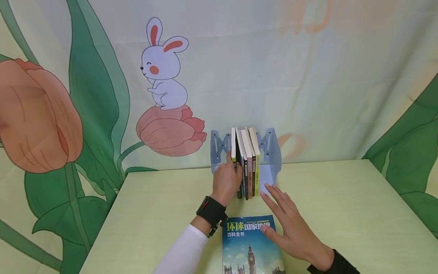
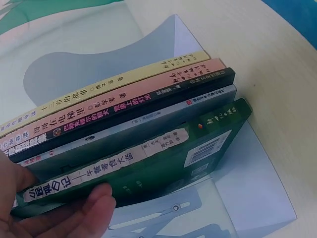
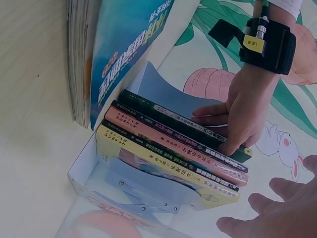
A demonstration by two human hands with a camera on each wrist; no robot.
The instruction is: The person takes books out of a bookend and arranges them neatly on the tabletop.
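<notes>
My left hand (image 1: 226, 182) pinches a green book (image 2: 203, 153) by its spine, thumb on one side and fingers on the other. The green book stands at the left end of a row of thin books (image 1: 252, 167) inside a blue bookend rack (image 1: 273, 152). In the left wrist view, a grey-spined book (image 2: 148, 124) stands beside it, followed by black, pink and yellow spines. My right hand (image 1: 294, 226) hovers with fingers spread, holding nothing, just in front of the rack's right side. Its thumb overlaps the edge of a large blue book (image 1: 248, 247) in the head view.
The large blue book lies flat on the pale table (image 1: 342, 213), in front of the rack, with a clock tower on its cover. Behind the table hangs a cloth backdrop (image 1: 246, 76) printed with a rabbit and tulips.
</notes>
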